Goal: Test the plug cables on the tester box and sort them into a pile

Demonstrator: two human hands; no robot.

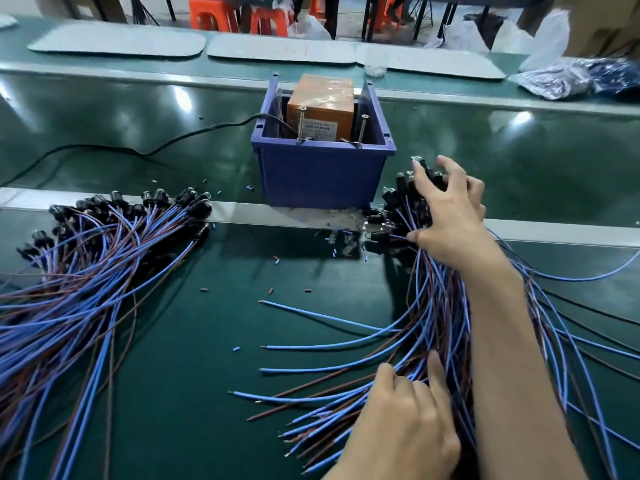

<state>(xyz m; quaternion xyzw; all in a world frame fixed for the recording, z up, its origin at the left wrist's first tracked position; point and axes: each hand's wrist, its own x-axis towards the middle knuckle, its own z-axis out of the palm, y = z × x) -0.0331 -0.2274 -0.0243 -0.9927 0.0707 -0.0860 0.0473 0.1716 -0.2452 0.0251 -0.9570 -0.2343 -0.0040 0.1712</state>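
Note:
The orange tester box (pixel 320 109) stands inside a blue plastic bin (pixel 322 174) at the middle of the bench, with two screws sticking up at its front. A pile of plug cables (pixel 104 268), blue and brown wires with black plug heads, lies fanned out on the left. A second pile of plug cables (pixel 426 327) lies on the right. My right hand (pixel 446 216) reaches over that pile's black plug heads, fingers spread and curled on them, thumb under the wires. My left hand (pixel 405 420) rests on the wires' bare ends near the front edge.
A black power cord (pixel 145 150) runs from the bin to the left. Small cut bits of insulation (pixel 273 261) lie scattered on the green mat. White trays (pixel 117 39) and plastic bags (pixel 561 77) sit at the back, orange stools (pixel 214 13) beyond.

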